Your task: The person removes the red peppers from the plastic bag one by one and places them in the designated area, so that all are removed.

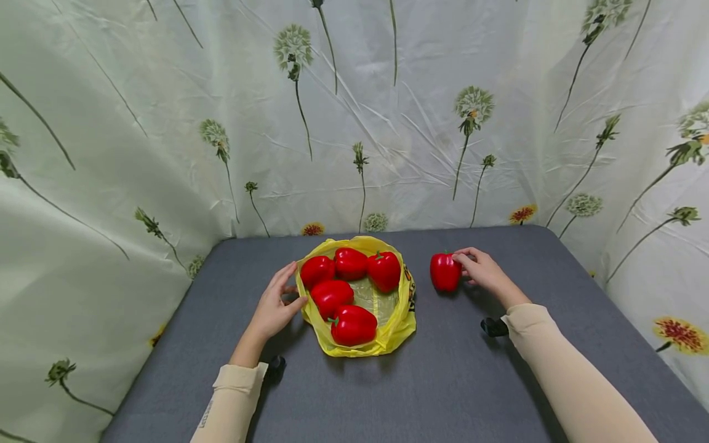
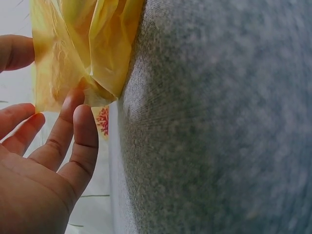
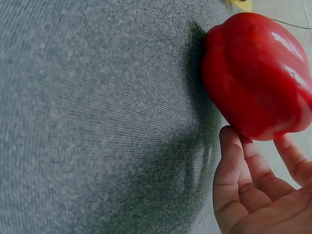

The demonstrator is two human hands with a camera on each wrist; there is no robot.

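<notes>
Past both hands, a pale, wrinkled cloth point(image 1: 238, 49) hangs as a backdrop, printed with dandelions, long stems and a few orange-red flowers; it also rises beyond the table's edges to either side of the arms. The table point(image 1: 354, 400) under the hands is covered in dark grey-blue, finely woven fabric, and soft shadows fall on it by the wrists. The two hands are well apart. The left hand point(image 1: 276, 306) has its fingers spread, touching the near side of a yellow plastic bag point(image 1: 401, 330), which sits open between the hands with five red peppers point(image 1: 352, 263) inside. The right hand point(image 1: 483, 272) has its fingertips against a single red pepper point(image 1: 445, 274), upright just beyond them, towards the bag; whether they actually grip it, I can't tell. Cream sleeves point(image 1: 578, 384) cover both forearms.
</notes>
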